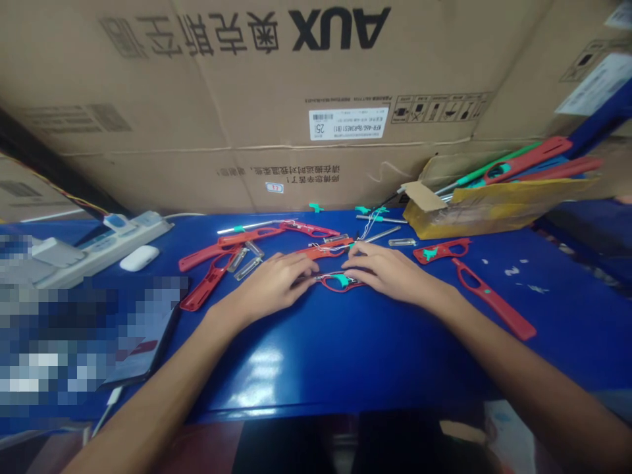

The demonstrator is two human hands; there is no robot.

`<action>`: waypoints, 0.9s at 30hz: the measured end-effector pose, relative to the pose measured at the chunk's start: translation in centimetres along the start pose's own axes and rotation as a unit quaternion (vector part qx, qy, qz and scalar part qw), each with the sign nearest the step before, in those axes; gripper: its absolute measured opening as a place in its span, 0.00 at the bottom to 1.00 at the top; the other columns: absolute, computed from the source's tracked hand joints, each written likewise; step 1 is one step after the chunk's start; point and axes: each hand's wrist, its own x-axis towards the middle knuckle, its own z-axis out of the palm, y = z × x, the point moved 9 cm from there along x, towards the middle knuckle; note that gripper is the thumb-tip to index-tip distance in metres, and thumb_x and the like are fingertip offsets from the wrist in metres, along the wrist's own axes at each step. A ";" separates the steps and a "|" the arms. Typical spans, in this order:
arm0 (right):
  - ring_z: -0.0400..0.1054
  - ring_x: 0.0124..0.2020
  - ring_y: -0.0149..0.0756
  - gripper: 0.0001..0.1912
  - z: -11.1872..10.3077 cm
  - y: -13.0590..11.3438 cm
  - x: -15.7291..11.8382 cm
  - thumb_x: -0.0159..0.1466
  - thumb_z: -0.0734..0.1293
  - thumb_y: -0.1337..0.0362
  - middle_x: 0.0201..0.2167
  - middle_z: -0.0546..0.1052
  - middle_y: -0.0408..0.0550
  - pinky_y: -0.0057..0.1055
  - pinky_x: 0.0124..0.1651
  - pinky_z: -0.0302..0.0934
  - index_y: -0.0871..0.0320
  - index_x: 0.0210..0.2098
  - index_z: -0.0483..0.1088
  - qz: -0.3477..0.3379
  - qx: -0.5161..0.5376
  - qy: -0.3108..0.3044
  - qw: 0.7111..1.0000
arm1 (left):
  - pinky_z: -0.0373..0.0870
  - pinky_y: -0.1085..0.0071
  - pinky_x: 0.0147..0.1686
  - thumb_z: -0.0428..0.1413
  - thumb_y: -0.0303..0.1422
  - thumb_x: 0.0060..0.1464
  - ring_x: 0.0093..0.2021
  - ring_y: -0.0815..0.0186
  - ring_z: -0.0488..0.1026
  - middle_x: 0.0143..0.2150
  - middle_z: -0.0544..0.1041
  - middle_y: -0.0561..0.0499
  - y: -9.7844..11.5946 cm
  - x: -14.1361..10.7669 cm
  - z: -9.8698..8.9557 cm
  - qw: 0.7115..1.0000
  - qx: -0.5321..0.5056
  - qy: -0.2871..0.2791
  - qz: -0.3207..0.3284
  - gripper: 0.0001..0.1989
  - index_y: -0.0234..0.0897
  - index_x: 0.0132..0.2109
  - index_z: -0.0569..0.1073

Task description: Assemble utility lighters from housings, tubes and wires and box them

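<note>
Between my hands, just above the blue tabletop, lies an opened red utility lighter (330, 283) with a looped trigger guard. A green trigger (341, 281) sits in that loop. My left hand (279, 283) pinches the lighter's left end, its fingertips partly hiding it. On the other side, my right hand (390, 270) has its fingers bent over the right end, covering most of it. Just behind, an orange-red lighter shell (326, 253) lies with thin white wires across it. A metal tube (385, 233) points away near my right fingertips.
Red lighter shells (205, 284) and clear fuel tanks (248, 268) lie left. On the right are another red shell (498, 306) and a taped carton (503, 207) of lighters. A power strip (106, 247), white case (139, 258) and tablet (148, 352) stand left; large cardboard (222, 118) walls the back.
</note>
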 end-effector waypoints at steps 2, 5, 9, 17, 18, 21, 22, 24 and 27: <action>0.73 0.49 0.40 0.14 -0.1 -0.1 0.0 0.73 0.62 0.58 0.49 0.75 0.50 0.38 0.49 0.67 0.54 0.48 0.78 -0.003 0.011 -0.002 1.000 | 0.70 0.62 0.46 0.49 0.34 0.70 0.45 0.61 0.76 0.49 0.78 0.46 0.1 -0.1 0.1 1.000 -0.004 0.004 0.002 0.11 0.37 0.52 0.73; 0.73 0.49 0.40 0.12 -0.3 -0.2 0.0 0.72 0.63 0.61 0.48 0.76 0.49 0.38 0.50 0.66 0.55 0.46 0.77 -0.005 0.014 -0.004 1.000 | 0.71 0.60 0.49 0.48 0.33 0.71 0.50 0.59 0.75 0.54 0.76 0.44 0.6 -0.1 0.3 1.000 0.013 0.006 0.017 0.14 0.37 0.58 0.70; 0.72 0.49 0.41 0.10 0.0 -0.3 0.2 0.72 0.63 0.63 0.46 0.77 0.49 0.37 0.47 0.65 0.56 0.45 0.77 0.007 -0.004 -0.019 1.000 | 0.71 0.56 0.51 0.47 0.33 0.72 0.53 0.57 0.74 0.56 0.74 0.44 1.2 -0.1 0.7 0.999 0.034 -0.003 0.042 0.17 0.41 0.63 0.70; 0.72 0.41 0.38 0.07 -0.2 -0.1 0.4 0.71 0.63 0.65 0.40 0.79 0.47 0.33 0.40 0.59 0.57 0.41 0.74 0.030 -0.001 0.005 1.000 | 0.72 0.62 0.45 0.47 0.32 0.72 0.45 0.63 0.73 0.47 0.76 0.47 1.4 0.1 0.7 0.997 -0.011 -0.001 0.074 0.17 0.44 0.60 0.75; 0.72 0.41 0.38 0.07 -0.2 -0.1 0.4 0.71 0.63 0.65 0.40 0.79 0.47 0.32 0.39 0.58 0.57 0.40 0.74 0.030 -0.001 0.005 1.000 | 0.71 0.63 0.44 0.47 0.32 0.72 0.43 0.63 0.73 0.46 0.75 0.47 1.3 0.1 0.7 0.997 -0.006 0.002 0.073 0.17 0.45 0.59 0.76; 0.72 0.40 0.37 0.07 -0.3 0.0 0.3 0.71 0.63 0.65 0.39 0.80 0.46 0.32 0.38 0.56 0.56 0.40 0.74 0.032 0.001 0.004 0.999 | 0.71 0.63 0.43 0.46 0.33 0.73 0.42 0.64 0.72 0.46 0.75 0.47 1.3 0.1 0.9 0.997 0.013 0.005 0.069 0.17 0.45 0.58 0.77; 0.72 0.39 0.37 0.07 -0.3 0.0 0.3 0.71 0.64 0.65 0.39 0.80 0.46 0.31 0.38 0.56 0.56 0.40 0.74 0.033 0.002 0.004 0.999 | 0.70 0.63 0.43 0.46 0.33 0.72 0.42 0.64 0.72 0.46 0.75 0.47 1.3 0.1 1.0 0.998 0.018 0.004 0.066 0.17 0.45 0.58 0.77; 0.73 0.39 0.37 0.07 -0.4 0.0 0.3 0.71 0.64 0.65 0.39 0.81 0.46 0.31 0.38 0.56 0.56 0.40 0.74 0.035 0.004 0.002 0.999 | 0.70 0.63 0.44 0.47 0.33 0.72 0.43 0.63 0.72 0.47 0.75 0.47 1.3 0.1 1.2 0.998 0.028 0.003 0.058 0.17 0.45 0.59 0.76; 0.73 0.40 0.36 0.07 -0.4 -0.1 0.4 0.71 0.64 0.65 0.40 0.81 0.46 0.31 0.39 0.56 0.56 0.40 0.74 0.031 0.010 -0.006 0.999 | 0.70 0.62 0.44 0.47 0.34 0.72 0.44 0.62 0.72 0.48 0.75 0.47 1.6 0.0 1.1 0.997 0.047 0.007 0.053 0.16 0.45 0.59 0.76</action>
